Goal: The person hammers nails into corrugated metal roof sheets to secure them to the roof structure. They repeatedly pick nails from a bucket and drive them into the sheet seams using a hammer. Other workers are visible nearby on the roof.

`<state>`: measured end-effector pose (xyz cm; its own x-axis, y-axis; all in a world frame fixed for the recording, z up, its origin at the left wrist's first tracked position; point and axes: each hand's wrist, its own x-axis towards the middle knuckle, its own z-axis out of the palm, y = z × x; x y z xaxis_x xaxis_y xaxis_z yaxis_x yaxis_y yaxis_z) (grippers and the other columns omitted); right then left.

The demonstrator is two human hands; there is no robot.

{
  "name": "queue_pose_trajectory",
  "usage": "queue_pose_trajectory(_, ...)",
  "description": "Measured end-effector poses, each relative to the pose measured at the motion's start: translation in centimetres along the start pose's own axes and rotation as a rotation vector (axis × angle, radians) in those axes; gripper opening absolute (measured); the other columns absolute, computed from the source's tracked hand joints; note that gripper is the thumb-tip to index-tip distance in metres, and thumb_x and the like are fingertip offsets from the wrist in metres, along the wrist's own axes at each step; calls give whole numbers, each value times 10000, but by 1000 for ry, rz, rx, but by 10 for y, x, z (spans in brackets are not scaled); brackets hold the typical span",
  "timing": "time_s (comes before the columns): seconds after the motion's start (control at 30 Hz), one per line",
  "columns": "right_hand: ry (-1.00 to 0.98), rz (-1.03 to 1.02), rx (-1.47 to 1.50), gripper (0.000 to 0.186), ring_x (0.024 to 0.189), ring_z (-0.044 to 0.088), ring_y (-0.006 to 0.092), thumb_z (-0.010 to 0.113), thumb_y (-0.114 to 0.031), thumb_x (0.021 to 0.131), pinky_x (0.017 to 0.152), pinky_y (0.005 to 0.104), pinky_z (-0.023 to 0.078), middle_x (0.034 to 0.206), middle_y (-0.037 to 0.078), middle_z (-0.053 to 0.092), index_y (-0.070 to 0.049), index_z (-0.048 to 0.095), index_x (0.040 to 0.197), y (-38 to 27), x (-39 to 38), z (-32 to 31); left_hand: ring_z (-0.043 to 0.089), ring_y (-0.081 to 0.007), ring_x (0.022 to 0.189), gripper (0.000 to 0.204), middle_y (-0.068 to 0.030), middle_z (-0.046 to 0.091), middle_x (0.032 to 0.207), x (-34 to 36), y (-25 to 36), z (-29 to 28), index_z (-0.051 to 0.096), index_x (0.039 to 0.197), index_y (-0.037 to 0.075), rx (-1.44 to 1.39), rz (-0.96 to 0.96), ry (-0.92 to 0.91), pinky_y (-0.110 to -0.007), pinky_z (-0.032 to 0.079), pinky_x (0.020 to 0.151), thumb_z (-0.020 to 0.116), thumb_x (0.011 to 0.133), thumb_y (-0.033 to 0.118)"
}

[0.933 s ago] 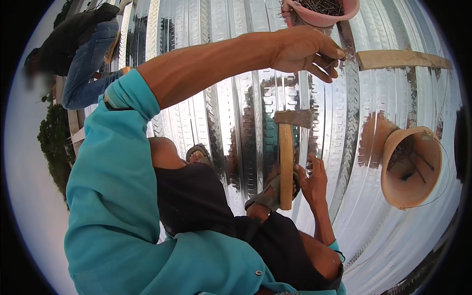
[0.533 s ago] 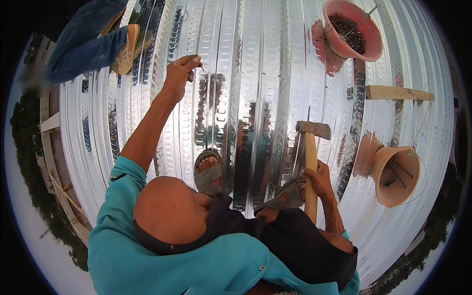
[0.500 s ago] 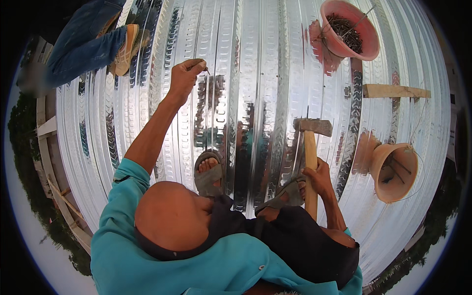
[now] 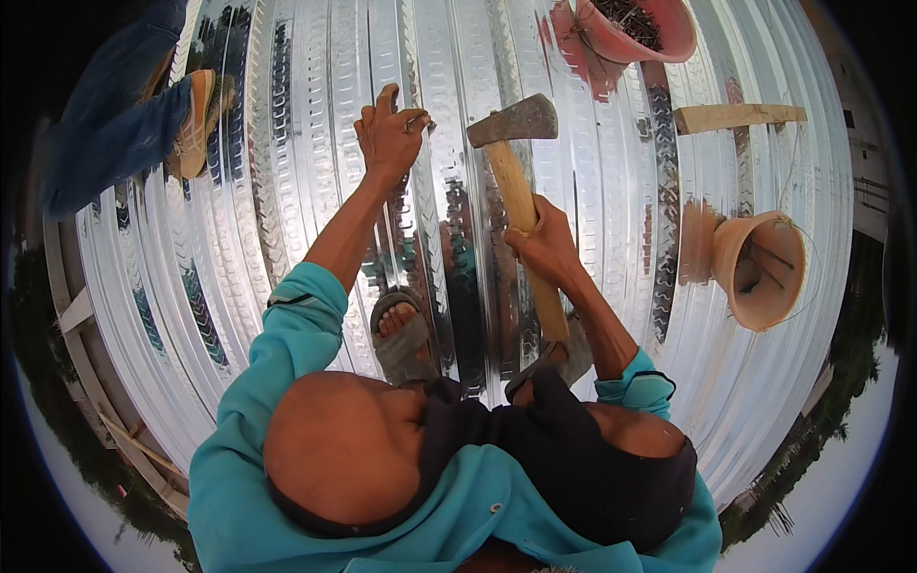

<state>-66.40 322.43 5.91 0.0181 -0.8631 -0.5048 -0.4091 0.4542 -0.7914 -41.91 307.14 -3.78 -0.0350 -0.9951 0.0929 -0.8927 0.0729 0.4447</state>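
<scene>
My left hand (image 4: pixel 390 140) is over the ribbed shiny metal sheet (image 4: pixel 330 191), thumb and a finger pinched on a small dark nail (image 4: pixel 432 125), while another finger points outward. Only a bit of the nail shows past the fingertips. In my right hand (image 4: pixel 546 246) is a hatchet (image 4: pixel 508 181), gripped around the middle of its wooden handle. Its dark steel head is raised to the right of the nail, apart from it. The handle's lower end passes in front of my right sandal (image 4: pixel 576 355); my left sandal (image 4: pixel 403 342) stands on the sheet.
A red bucket (image 4: pixel 611 38) holding many nails is at the far right. Nearer, an orange bucket (image 4: pixel 757 270) with a few dark rods lies tipped. Between them rests a wooden block (image 4: pixel 740 117). At far left another person's shoe (image 4: pixel 195 124) stands on the sheets.
My left hand has moved right and slightly farther out, turning with the nail down near the sheet. My right hand has swung the hatchet up and left, toward the left hand.
</scene>
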Motion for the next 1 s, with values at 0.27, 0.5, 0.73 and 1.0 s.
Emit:
queue_pose_trajectory(0.27,29,-111,-92,383,853,723,386,704,-142,825,760,451,564,914,266,698,76,574,1113,-17,35,-6,473,-266,1205,245,15,435,1568,0,2,5,834,1027,271,-4,-32,41,-432,313,1055,752,863,433)
queue_pose_trajectory(0.5,232,-331,-146,455,858,706,452,663,-171,923,742,477,570,995,308,686,87,512,1266,-53,53,-10,467,-273,1202,231,8,421,1575,0,3,3,835,1022,272,16,-41,-23,-430,314,1045,748,863,415)
queue_pose_trajectory(0.73,202,-522,-331,644,841,674,502,612,-145,962,723,545,562,1184,340,602,78,307,1484,-30,77,36,464,-280,1230,232,-2,413,1583,2,5,1,833,1027,265,26,-41,-24,-437,322,1042,749,856,397)
queue_pose_trajectory(1.0,262,-650,-415,689,748,670,494,586,-203,995,645,546,560,1044,333,617,88,247,1519,-48,84,48,465,-272,1205,186,-16,427,1582,-1,6,-2,840,985,259,-17,-52,-18,-434,327,1007,751,846,345)
